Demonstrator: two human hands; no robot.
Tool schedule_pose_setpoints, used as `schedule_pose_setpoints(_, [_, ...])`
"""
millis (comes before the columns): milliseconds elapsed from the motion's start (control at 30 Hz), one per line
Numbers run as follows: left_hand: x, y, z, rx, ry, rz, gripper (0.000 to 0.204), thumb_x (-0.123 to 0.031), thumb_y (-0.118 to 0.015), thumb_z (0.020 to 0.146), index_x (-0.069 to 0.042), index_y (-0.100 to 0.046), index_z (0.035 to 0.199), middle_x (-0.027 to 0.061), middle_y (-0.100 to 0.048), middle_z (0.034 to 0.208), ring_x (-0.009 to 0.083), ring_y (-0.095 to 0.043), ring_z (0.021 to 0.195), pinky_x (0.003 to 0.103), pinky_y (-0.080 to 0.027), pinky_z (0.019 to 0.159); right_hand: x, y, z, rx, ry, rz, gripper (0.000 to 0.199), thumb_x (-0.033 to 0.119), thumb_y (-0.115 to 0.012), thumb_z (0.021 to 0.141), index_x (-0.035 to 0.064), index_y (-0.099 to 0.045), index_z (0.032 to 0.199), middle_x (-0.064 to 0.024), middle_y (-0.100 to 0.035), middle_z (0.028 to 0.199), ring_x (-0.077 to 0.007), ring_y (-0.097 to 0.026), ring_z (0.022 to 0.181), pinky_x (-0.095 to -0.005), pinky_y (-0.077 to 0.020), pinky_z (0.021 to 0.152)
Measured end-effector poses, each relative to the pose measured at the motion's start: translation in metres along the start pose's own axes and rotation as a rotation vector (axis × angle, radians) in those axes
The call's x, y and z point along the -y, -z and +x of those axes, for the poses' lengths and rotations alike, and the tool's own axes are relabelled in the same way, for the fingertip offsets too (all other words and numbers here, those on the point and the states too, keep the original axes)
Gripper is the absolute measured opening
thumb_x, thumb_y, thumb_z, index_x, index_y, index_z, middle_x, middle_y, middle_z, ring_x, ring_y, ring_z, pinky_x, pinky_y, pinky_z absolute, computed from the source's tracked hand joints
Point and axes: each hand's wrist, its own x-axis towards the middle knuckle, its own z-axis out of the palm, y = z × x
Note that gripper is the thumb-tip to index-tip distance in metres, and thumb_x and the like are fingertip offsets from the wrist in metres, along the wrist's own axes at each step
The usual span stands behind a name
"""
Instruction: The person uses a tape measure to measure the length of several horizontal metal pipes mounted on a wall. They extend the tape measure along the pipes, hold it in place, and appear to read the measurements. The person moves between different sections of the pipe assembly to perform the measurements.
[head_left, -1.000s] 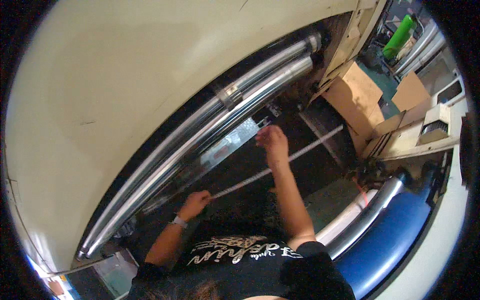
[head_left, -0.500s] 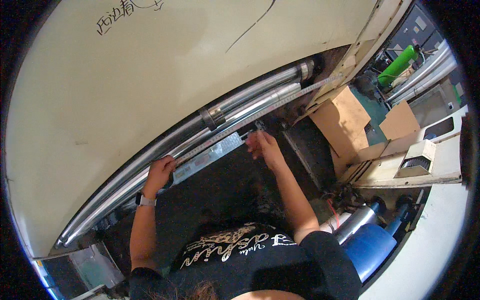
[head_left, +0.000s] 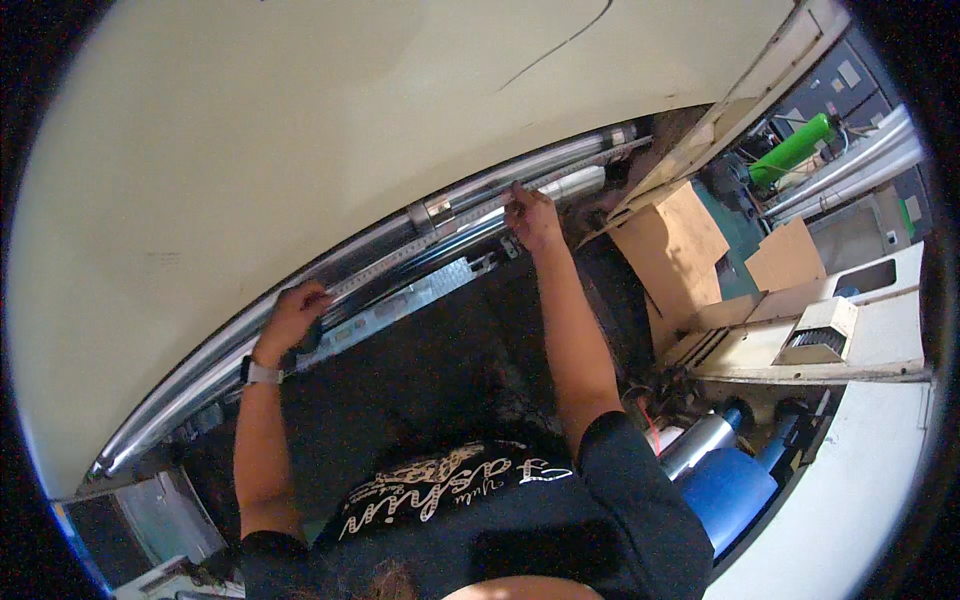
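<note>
A long pale tape measure (head_left: 390, 263) lies stretched along shiny metal rollers (head_left: 575, 183), rising toward the upper right. My left hand (head_left: 296, 318), with a watch on its wrist, is closed around its near end; a dark shape under the palm is mostly hidden. Farther along, my right hand (head_left: 533, 217) pinches at the tape's edge with fingertips over the rollers. Below the tape a translucent, bluish flat strip (head_left: 400, 303) runs alongside the rollers.
A large cream panel (head_left: 300, 130) overhangs the rollers. Brown cardboard (head_left: 672, 248) stands to the right, near a vented cream housing (head_left: 822, 332). A blue roll (head_left: 725, 497) and a silver roll (head_left: 700, 446) lie at lower right. Farther off is a green cylinder (head_left: 790, 150).
My right hand has moved up from below the tape onto it. My left hand has shifted slightly left, and the tape now lies farther up over the rollers.
</note>
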Motion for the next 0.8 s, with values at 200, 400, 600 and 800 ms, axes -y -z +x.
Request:
schedule_pose_setpoints(200, [0.077,0.044,-0.047,-0.005,0.105,-0.050,0.016,-0.010,-0.053,0.075,-0.003,-0.055,0.090,0.0074,-0.060,0.079,0.0143,-0.055,0.073,0.027,-0.042,0.066,-0.007,0.007,0.015,0.058,0.033,0.004,0.008,0.011,-0.053,0.080,0.0044,-0.052,0.077,-0.0033,-0.049,0.065,-0.0118,-0.042,0.053,-0.0252,-0.0346,0.047])
schedule_pose_setpoints(400, [0.055,0.043,-0.030,-0.106,0.265,-0.011,0.021,-0.016,-0.053,0.077,-0.003,-0.056,0.092,0.0088,-0.060,0.084,0.0199,-0.055,0.079,0.029,-0.042,0.073,0.003,0.012,0.037,0.040,0.045,-0.041,0.013,0.018,-0.053,0.082,0.0062,-0.049,0.078,-0.0045,-0.049,0.062,-0.0150,-0.042,0.049,-0.0273,-0.0342,0.042])
schedule_pose_setpoints(600, [0.102,0.037,-0.025,-0.186,-0.032,0.458,0.028,-0.027,-0.054,0.077,-0.006,-0.058,0.096,0.0111,-0.059,0.096,0.0275,-0.053,0.091,0.036,-0.041,0.079,-0.029,-0.005,0.004,-0.013,-0.014,-0.292,0.027,0.030,-0.042,0.086,0.0049,-0.050,0.089,-0.0083,-0.053,0.077,-0.0178,-0.051,0.063,-0.0309,-0.0437,0.053])
schedule_pose_setpoints(800, [0.118,0.031,-0.019,-0.272,0.070,0.491,0.033,-0.032,-0.052,0.078,-0.010,-0.056,0.102,0.0116,-0.056,0.103,0.0298,-0.051,0.096,0.039,-0.038,0.084,-0.102,-0.005,0.028,0.250,-0.489,-0.097,0.044,0.039,-0.034,0.086,0.0023,-0.039,0.110,-0.0206,-0.051,0.101,-0.0380,-0.055,0.081,-0.0478,-0.0475,0.072])
